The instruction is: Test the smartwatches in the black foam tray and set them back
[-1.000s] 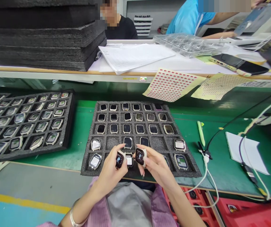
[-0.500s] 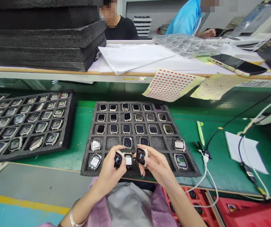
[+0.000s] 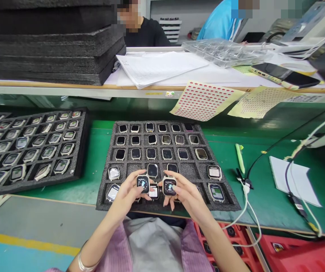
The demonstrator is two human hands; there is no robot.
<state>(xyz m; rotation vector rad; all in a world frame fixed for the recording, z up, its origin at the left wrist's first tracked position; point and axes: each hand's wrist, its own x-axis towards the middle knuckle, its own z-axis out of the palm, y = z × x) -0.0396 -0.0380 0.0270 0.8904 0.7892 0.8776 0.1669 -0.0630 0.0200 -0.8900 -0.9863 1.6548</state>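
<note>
Green bench mat (image 3: pixel 224 158) | foam tray (image 3: pixel 102 204) | left hand (image 3: pixel 125 192) clamps left smartwatch (image 3: pixel 143 184); right hand (image 3: pixel 186 192) clamps right smartwatch (image 3: pixel 169 186) | screens up, long axes pointing forward

The charcoal speckled foam tray (image 3: pixel 105 206) is sitting on a green bench (image 3: pixel 224 151). Over the tray, two smartwatches (image 3: pixel 143 184) are showing black faces with pale blue dials. Above the tray, a cream sheet (image 3: pixel 204 101) is carrying rows of red dots. Below the tray, a pink striped smock (image 3: pixel 111 257) is flanking grey cloth (image 3: pixel 151 241), and a red crate (image 3: pixel 298 257) is lying off to the right.
</note>
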